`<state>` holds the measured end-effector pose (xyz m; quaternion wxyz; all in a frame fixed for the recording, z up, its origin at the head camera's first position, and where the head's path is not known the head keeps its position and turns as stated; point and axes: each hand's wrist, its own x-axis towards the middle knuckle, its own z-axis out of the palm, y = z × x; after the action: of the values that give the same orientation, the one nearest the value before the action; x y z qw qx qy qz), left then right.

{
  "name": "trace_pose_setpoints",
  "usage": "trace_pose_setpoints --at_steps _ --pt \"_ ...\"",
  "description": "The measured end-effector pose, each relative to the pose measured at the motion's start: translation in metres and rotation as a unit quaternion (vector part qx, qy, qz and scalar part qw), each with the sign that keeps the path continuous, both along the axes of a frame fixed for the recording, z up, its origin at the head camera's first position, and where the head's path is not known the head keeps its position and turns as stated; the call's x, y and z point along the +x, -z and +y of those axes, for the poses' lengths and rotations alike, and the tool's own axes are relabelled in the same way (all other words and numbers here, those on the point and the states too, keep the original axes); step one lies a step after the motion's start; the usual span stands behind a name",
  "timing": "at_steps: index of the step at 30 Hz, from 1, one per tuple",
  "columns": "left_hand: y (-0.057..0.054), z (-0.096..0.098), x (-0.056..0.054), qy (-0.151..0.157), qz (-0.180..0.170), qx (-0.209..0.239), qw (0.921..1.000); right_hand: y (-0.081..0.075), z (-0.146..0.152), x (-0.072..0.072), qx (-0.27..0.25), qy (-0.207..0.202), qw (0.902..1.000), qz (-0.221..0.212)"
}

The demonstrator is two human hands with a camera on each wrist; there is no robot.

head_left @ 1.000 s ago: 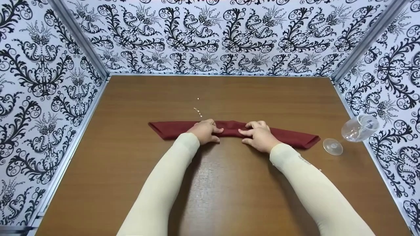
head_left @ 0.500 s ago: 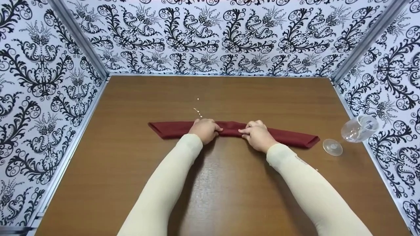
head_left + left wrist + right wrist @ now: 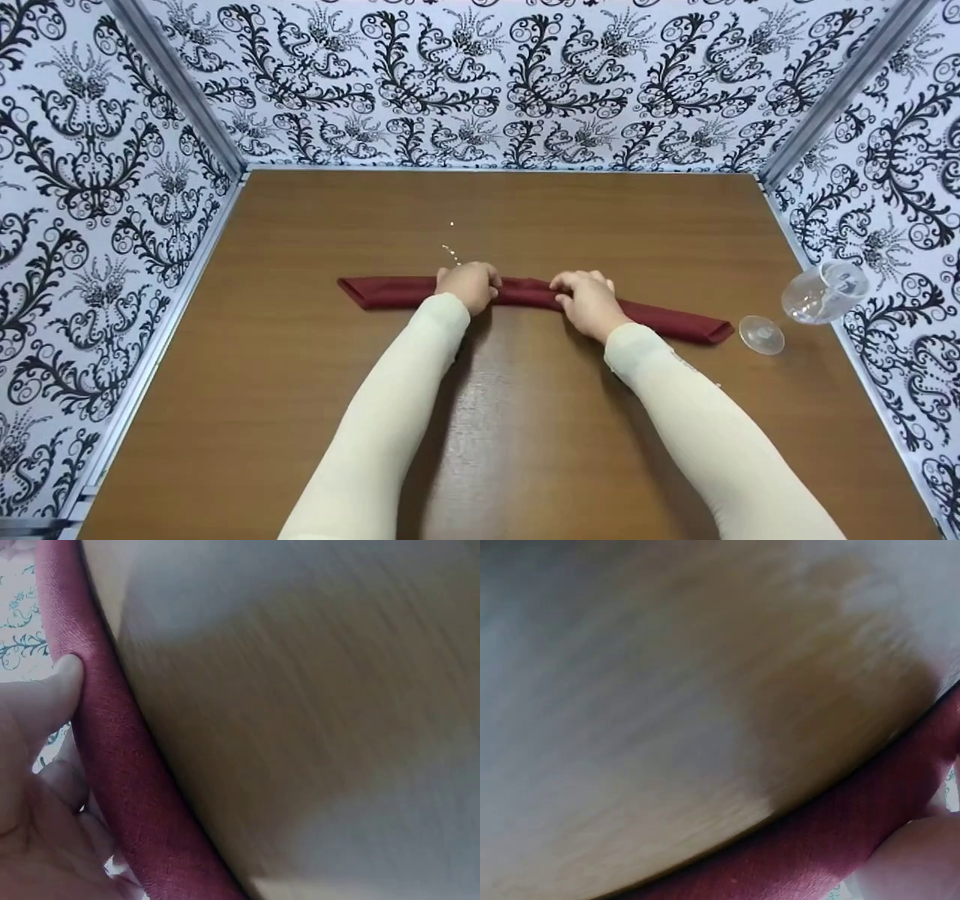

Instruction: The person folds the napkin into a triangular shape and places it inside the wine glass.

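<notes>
A dark red cloth napkin point(image 3: 525, 293), rolled into a long narrow strip, lies across the middle of the table and bows slightly. My left hand point(image 3: 469, 286) grips it left of centre. In the left wrist view the thumb point(image 3: 67, 679) presses on the roll, while the other fingers are curled on its far side. Right of centre, my right hand point(image 3: 590, 304) holds the same roll with bent fingers. Only part of a finger point(image 3: 915, 859) against the cloth shows in the right wrist view; the rest of that hand is out of frame.
A clear stemmed glass point(image 3: 806, 304) stands at the table's right edge, its round foot point(image 3: 762, 334) close to the napkin's right end. Small white specks point(image 3: 451, 251) lie behind the left hand. Patterned black-and-white walls point(image 3: 465, 90) enclose the wooden table point(image 3: 510, 420) at the back and sides.
The napkin has been rolled narrower, its front edge shifting away from me. My left hand moved slightly forward, and the fingers of both hands are more curled over the roll.
</notes>
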<state>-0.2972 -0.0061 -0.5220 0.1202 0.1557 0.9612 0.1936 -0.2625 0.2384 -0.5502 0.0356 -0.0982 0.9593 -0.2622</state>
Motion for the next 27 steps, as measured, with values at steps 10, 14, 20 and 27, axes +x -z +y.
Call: trace_pose_setpoints --at_steps 10,14,20,27 --pt "0.008 0.0 0.006 0.096 0.095 -0.041 0.99 -0.001 0.009 0.005 0.053 -0.06 0.996 0.04" --pt "0.01 -0.003 0.008 0.113 0.057 -0.041 0.9911 0.001 0.013 0.006 0.056 -0.068 0.996 0.018" --pt "0.01 -0.004 0.007 0.118 0.068 -0.042 0.9898 0.001 0.01 0.005 0.057 -0.067 0.9956 0.035" --pt "0.013 -0.004 0.007 0.095 0.097 -0.075 0.9879 0.0 0.004 0.006 0.075 -0.061 0.9931 0.067"
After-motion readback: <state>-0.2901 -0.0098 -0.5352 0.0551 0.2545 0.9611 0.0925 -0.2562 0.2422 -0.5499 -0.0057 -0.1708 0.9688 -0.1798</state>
